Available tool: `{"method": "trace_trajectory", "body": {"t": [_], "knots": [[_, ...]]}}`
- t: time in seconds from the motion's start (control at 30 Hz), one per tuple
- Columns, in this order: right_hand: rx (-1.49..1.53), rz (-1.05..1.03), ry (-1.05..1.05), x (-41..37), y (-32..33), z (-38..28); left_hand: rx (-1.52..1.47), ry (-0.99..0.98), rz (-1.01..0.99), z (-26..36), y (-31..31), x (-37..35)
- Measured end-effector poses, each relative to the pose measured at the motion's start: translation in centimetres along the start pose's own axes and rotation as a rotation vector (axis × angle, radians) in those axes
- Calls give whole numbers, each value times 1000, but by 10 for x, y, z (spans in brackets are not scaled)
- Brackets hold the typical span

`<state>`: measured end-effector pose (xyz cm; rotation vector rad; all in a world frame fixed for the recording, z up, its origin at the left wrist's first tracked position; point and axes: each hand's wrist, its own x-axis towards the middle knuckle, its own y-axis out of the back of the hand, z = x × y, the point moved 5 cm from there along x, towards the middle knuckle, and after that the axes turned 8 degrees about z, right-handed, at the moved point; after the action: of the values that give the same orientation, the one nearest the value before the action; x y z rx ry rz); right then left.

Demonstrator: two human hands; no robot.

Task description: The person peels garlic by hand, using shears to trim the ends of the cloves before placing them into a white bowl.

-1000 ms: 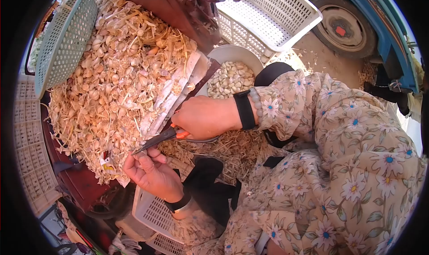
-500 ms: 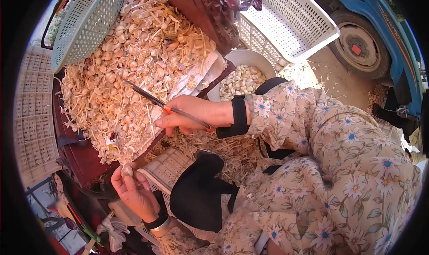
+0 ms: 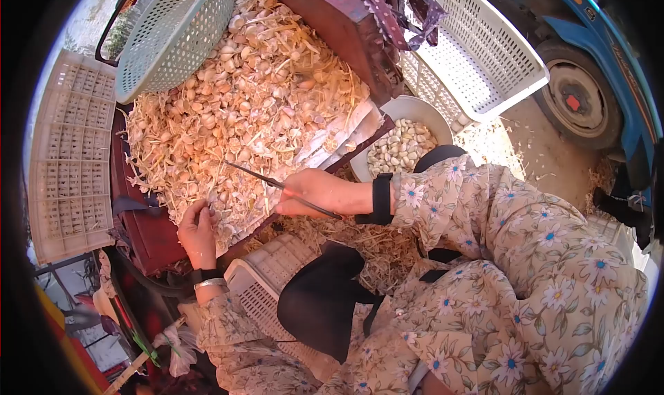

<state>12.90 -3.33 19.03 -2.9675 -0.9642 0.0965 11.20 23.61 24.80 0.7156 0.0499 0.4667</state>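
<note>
My right hand (image 3: 311,193) is closed around a pair of dark scissors (image 3: 254,174). Their long blades point up and left over the garlic heap, and a thin handle shows below the palm. At the heap's lower left edge is my left hand (image 3: 197,234), its fingers curled against the loose skins. Whatever lies between those fingertips is hidden. The heap of garlic cloves and dry skins (image 3: 235,97) covers a dark red surface (image 3: 142,239). Beyond my right wrist, a pale bowl (image 3: 439,118) holds trimmed garlic cloves (image 3: 400,148).
A pale green basket (image 3: 173,39) leans at the heap's far left, beside a white crate (image 3: 72,160). Another white crate (image 3: 484,56) stands behind the bowl. Below my hands are a crate (image 3: 252,284) and straw-like scraps (image 3: 380,256). A blue vehicle's wheel (image 3: 577,94) is at right.
My left hand has moved up to the heap's edge; the garlic clove seen in its fingers before no longer shows. My right hand still holds the scissors. The whole view has shifted.
</note>
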Motion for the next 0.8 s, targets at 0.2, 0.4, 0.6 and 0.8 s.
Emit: {"method": "trace_trajectory", "body": {"t": [0.2, 0.4, 0.6, 0.8], "knots": [[-100, 15, 59, 4, -4, 8, 665, -356, 45, -20, -47, 21], [-66, 43, 123, 4, -3, 7, 890, -398, 23, -21, -58, 31], [-103, 63, 132, 1, 4, 3, 243, 14, 70, -30, -39, 20], [-78, 23, 8, 8, -7, 19, -410, 90, 203, 10, -44, -21]]}}
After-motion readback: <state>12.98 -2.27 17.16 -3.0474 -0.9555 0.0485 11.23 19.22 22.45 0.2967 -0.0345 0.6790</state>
